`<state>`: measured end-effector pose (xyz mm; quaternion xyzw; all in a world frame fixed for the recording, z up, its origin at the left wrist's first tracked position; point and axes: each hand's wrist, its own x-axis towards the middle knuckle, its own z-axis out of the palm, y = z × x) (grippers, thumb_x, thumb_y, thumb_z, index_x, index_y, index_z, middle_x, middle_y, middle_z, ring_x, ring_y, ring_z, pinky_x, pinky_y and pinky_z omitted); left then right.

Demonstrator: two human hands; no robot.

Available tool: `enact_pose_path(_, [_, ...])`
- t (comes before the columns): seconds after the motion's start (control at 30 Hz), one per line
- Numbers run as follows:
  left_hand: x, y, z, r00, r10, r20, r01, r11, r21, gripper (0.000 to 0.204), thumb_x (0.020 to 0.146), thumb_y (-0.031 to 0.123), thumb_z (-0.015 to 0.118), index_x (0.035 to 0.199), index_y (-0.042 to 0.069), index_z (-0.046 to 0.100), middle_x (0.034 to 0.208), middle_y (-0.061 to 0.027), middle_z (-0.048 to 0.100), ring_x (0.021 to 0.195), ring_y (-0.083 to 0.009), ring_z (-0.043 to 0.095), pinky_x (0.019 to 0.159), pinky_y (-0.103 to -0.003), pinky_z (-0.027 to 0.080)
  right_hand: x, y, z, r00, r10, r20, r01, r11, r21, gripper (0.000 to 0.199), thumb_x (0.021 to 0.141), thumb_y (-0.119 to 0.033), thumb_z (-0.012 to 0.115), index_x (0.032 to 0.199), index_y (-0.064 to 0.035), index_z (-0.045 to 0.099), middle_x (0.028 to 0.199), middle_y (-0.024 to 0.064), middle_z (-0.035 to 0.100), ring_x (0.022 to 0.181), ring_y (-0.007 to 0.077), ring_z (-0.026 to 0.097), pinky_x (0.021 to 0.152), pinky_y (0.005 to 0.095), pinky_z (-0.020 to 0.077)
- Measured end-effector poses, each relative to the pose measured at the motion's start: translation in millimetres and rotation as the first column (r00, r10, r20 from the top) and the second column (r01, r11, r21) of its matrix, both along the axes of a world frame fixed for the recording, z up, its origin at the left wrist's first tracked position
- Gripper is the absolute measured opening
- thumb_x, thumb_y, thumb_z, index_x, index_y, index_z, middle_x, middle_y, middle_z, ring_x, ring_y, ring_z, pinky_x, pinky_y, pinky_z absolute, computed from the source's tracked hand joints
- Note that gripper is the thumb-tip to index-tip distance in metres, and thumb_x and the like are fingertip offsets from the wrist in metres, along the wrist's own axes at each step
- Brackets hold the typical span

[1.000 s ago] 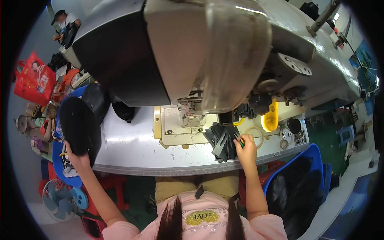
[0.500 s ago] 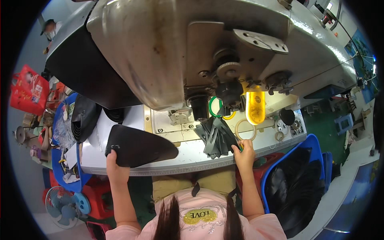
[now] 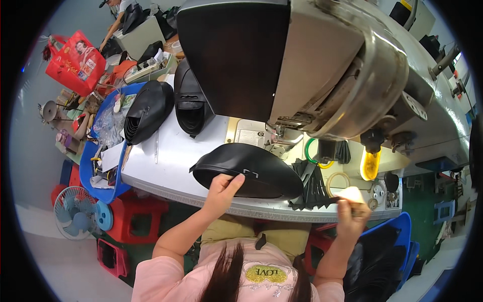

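Note:
My left hand pinches the near edge of a curved black leather-like panel. The panel bulges upward and bears a small light bracket-shaped mark next to my thumb. To the right, my right hand is closed on the end of a thin black strip, its fingertips partly blurred. A pile of similar black strips lies between the panel and that hand. Just beyond the panel is a large sewing machine, its needle area low over a metal bed plate.
Stacked black panels lie at the table's left, one stack beside another. A yellow-lit lamp and a tan ring are at the right. Blue bins flank the table, the left and the right. A fan stands left.
The black panel has moved right and turned over the table with my left hand. My right hand has drawn back rightward from the pile with a strip. The view has swung left.

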<state>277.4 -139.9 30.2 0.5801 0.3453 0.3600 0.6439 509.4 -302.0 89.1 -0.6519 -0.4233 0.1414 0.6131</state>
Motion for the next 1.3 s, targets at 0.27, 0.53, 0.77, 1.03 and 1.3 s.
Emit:
enact_pose_path(0.27, [21.1,-18.7,12.6,0.981,-0.196,-0.006,0.196,0.980,-0.027,0.026,0.094,0.019,0.049,0.080,-0.002,0.058,0.063,0.0067,0.045,0.059,-0.0017,0.036,0.050,-0.022,0.032,-58.8,73.9,-20.1,0.957,0.289,0.006,-0.286,0.950,-0.127,0.006,0.075,0.004,0.066,0.075,0.0027,0.060,0.066,0.0061,0.063,0.060,0.0084,0.061,0.055,0.0202,0.0466])
enact_pose_path(0.53, [23.3,-15.4,-2.5,0.976,-0.218,-0.018,0.217,0.976,-0.024,0.026,0.094,0.019,0.049,0.085,-0.003,0.060,0.067,0.0050,0.053,0.062,-0.0020,0.041,0.055,-0.021,0.037,-54.3,74.2,-20.2,0.953,0.293,0.074,-0.267,0.932,-0.246,0.009,0.074,0.000,0.068,0.072,0.0026,0.060,0.062,0.0057,0.062,0.053,0.0075,0.058,0.049,0.0202,0.0432])
enact_pose_path(0.77, [25.2,-18.9,21.8,0.982,-0.189,-0.010,0.189,0.982,0.014,0.018,0.086,0.016,0.062,0.087,-0.002,0.063,0.066,0.0029,0.058,0.062,-0.0017,0.047,0.056,-0.020,0.040,-60.3,75.9,-24.2,0.955,0.255,0.154,-0.216,0.949,-0.229,0.010,0.073,-0.001,0.069,0.072,0.0026,0.059,0.061,0.0058,0.060,0.054,0.0068,0.055,0.051,0.0203,0.0426])
enact_pose_path(1.03, [8.8,3.5,36.9,0.944,-0.324,-0.059,0.327,0.944,0.045,0.019,0.083,0.010,0.063,0.098,-0.002,0.064,0.090,-0.0051,0.067,0.080,-0.0060,0.056,0.071,-0.023,0.046,-23.5,66.7,0.2,0.976,0.121,0.183,-0.077,0.969,-0.234,0.030,0.066,-0.009,0.077,0.090,-0.0006,0.063,0.066,0.0015,0.051,0.056,0.0105,0.048,0.054,0.0240,0.0403])
enact_pose_path(1.3, [9.0,16.7,44.9,0.895,-0.304,-0.328,0.348,0.933,0.085,0.022,0.083,0.015,0.063,0.097,-0.002,0.063,0.084,-0.0092,0.066,0.073,-0.0125,0.057,0.069,-0.028,0.045,-31.3,106.2,0.7,0.656,0.352,-0.667,-0.660,0.696,-0.282,0.045,0.060,0.000,0.079,0.099,0.0028,0.057,0.091,0.0095,0.063,0.084,0.0161,0.060,0.075,0.0293,0.0501])
